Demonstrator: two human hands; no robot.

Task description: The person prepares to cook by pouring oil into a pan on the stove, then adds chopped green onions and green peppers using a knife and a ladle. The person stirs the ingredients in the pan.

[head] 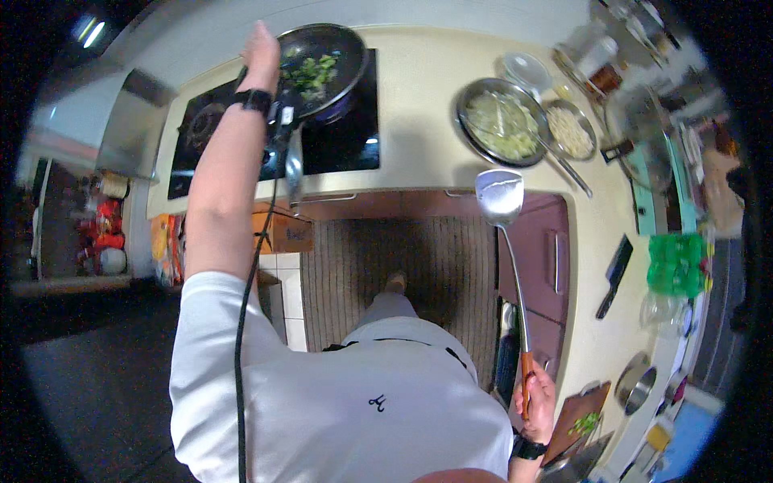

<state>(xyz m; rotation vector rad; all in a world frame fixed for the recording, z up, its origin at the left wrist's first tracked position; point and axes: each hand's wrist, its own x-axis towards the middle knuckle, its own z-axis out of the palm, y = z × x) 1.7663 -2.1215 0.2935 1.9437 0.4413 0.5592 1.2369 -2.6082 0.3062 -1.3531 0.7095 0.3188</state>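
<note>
My right hand [537,398] is closed around the wooden handle of a metal wok spatula [500,196], whose blade hangs over the counter's front edge. My left hand [262,48] is raised at the left rim of a black wok [347,66]; its fingers look extended, and whether it touches the rim cannot be told. Chopped greens [314,72] lie in the wok on the black glass cooktop [341,148]. To the right, a metal pan [464,115] holds pale green chopped vegetable with a ladle or spoon in it, beside a bowl of pale shreds [569,131].
A kitchen knife [616,275] lies on the right counter near green bottles [676,264]. Further down are a metal bowl [641,386] and a cutting board [580,410] with chopped greens. A glass lid [643,139] stands at the back right. A black cable [244,314] runs along my left arm.
</note>
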